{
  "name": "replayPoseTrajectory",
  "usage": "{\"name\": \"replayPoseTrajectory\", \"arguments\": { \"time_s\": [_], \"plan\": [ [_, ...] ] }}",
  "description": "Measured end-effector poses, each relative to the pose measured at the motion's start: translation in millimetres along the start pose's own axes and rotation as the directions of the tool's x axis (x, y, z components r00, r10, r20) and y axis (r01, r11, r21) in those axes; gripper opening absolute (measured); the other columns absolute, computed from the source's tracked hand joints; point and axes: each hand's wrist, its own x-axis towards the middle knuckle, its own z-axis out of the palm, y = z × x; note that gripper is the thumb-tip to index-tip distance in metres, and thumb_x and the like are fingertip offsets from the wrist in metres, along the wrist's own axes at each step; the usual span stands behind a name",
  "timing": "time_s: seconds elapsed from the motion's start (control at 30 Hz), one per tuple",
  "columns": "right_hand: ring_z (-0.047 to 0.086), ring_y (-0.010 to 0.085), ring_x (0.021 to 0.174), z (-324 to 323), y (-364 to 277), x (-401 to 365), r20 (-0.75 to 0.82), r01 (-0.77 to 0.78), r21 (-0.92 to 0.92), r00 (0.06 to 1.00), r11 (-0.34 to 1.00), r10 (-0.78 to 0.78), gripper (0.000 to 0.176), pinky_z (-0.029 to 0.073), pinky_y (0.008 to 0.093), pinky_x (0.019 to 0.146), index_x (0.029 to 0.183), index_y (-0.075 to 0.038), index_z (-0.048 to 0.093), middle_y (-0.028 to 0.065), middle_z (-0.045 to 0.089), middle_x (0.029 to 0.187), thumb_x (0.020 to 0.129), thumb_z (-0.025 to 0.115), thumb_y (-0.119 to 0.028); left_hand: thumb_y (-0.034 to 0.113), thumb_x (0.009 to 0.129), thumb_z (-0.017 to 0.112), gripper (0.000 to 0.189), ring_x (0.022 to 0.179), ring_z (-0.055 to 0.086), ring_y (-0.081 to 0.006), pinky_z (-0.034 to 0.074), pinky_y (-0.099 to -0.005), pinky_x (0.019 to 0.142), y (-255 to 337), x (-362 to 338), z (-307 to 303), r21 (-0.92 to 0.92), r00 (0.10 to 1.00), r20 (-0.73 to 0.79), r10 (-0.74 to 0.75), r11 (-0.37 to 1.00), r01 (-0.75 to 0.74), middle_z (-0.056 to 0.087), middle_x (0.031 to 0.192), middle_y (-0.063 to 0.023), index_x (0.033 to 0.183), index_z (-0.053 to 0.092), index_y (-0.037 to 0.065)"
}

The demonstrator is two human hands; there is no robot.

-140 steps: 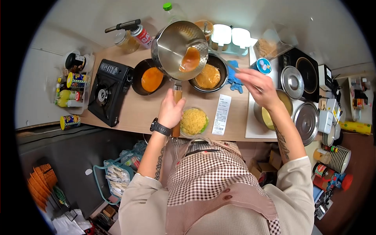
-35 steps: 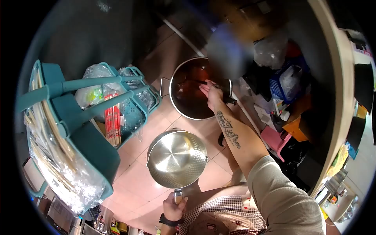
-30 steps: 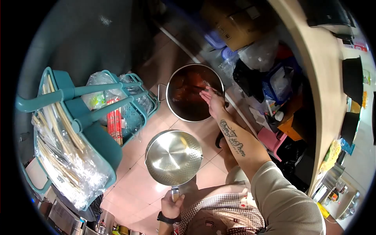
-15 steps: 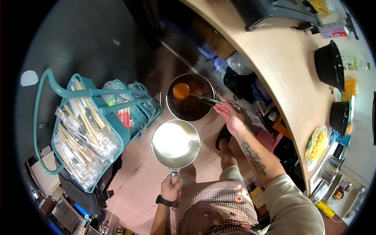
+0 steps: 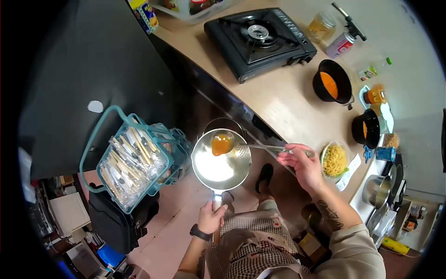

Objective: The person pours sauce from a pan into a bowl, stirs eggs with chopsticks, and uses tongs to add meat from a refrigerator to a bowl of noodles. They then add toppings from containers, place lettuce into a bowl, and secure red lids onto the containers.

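Observation:
My left hand (image 5: 211, 217) is closed around the handle of a shiny metal saucepan (image 5: 241, 172), which hangs in front of my apron. In my right hand (image 5: 304, 165) is the long handle of a ladle (image 5: 262, 147). Its bowl, with orange-brown broth (image 5: 222, 145) in it, is over the far part of the saucepan. Bright glare covers much of the saucepan's inside, so its contents are hard to make out. Behind the saucepan, mostly hidden by it, shows the rim of a larger pot (image 5: 224, 119) near the floor.
On the wooden counter (image 5: 283, 109) stand a portable gas stove (image 5: 260, 39), two black bowls (image 5: 332, 83) with orange liquid, and a plate of yellow noodles (image 5: 334, 160). To the left, a teal basket (image 5: 162, 172) holds wrapped chopsticks (image 5: 132, 158). A black bag (image 5: 118, 216) sits below it.
The ladle has risen out of the large pot and now hangs over the saucepan with broth in it. My view has shifted, showing more of the counter and stove.

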Motion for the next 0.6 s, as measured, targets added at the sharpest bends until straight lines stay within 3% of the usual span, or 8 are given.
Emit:
{"name": "replayPoseTrajectory", "arguments": {
  "time_s": [0.1,0.23,0.33,0.4,0.47,0.6],
  "plan": [
    [0.071,0.0284,0.092,-1.7,-51.1,-33.8,0.045,0.033,-0.075,0.999,0.997,-0.029,0.029,0.057,0.0368,0.085,0.117,0.008,0.06,0.0209,0.07,0.101,0.103,0.05,-0.015,0.017,0.093,0.067,0.022,0.045,0.057,-0.0125,0.045,-0.0283,0.042,36.4,-25.1,9.1,-0.055,0.999,0.038,0.001,0.998,0.001,0.058,0.062,-0.0035,0.091,0.054,0.0],
    [0.069,0.0225,0.093,-0.2,-100.5,-71.0,0.155,0.146,-0.308,0.983,0.94,-0.102,0.027,0.056,0.034,0.087,0.119,0.007,0.062,0.0181,0.071,0.106,0.103,0.051,-0.013,0.018,0.094,0.066,0.021,0.046,0.056,-0.0127,0.045,-0.0287,0.041,74.6,-55.7,23.9,-0.12,0.993,0.112,0.037,0.992,-0.024,0.057,0.066,-0.0024,0.093,0.053,0.003],
    [0.07,0.0213,0.091,-4.8,-123.3,-97.7,0.367,0.427,-0.57,0.897,0.702,-0.247,0.023,0.056,0.0328,0.084,0.118,0.001,0.067,0.0135,0.072,0.106,0.099,0.056,-0.009,0.024,0.095,0.066,0.025,0.044,0.052,-0.0109,0.046,-0.0268,0.04,88.3,-69.8,33.3,-0.155,0.986,0.153,0.07,0.987,-0.046,0.055,0.07,-0.0012,0.101,0.049,0.007],
    [0.07,0.0237,0.088,5.1,-151.8,-111.9,0.586,0.661,-0.682,0.75,0.312,-0.307,0.023,0.055,0.0326,0.08,0.114,-0.005,0.07,0.0105,0.073,0.103,0.093,0.061,-0.005,0.023,0.095,0.065,0.023,0.045,0.052,-0.0103,0.045,-0.0262,0.04,110.0,-79.0,36.5,-0.162,0.974,0.171,0.148,0.979,-0.121,0.055,0.07,-0.0008,0.102,0.051,0.007],
    [0.069,0.029,0.086,9.0,-159.4,-115.7,0.658,0.752,-0.624,0.653,0.213,-0.375,0.025,0.055,0.0345,0.076,0.112,-0.008,0.072,0.0114,0.072,0.099,0.088,0.065,-0.003,0.021,0.096,0.064,0.019,0.045,0.052,-0.0102,0.045,-0.0258,0.04,139.2,-89.8,38.3,-0.119,0.978,0.147,0.145,0.985,-0.128,0.055,0.069,-0.0007,0.099,0.053,0.006],
    [0.068,0.0292,0.084,16.2,-171.6,-122.8,0.696,0.824,-0.554,0.538,0.12,-0.475,0.027,0.055,0.0358,0.073,0.114,-0.009,0.07,0.0103,0.071,0.097,0.088,0.066,-0.004,0.022,0.096,0.064,0.019,0.046,0.052,-0.01,0.045,-0.0247,0.04,175.4,-99.6,39.8,-0.046,0.972,0.117,0.204,0.979,-0.2,0.055,0.069,-0.0004,0.098,0.053,0.006]
  ]
}}
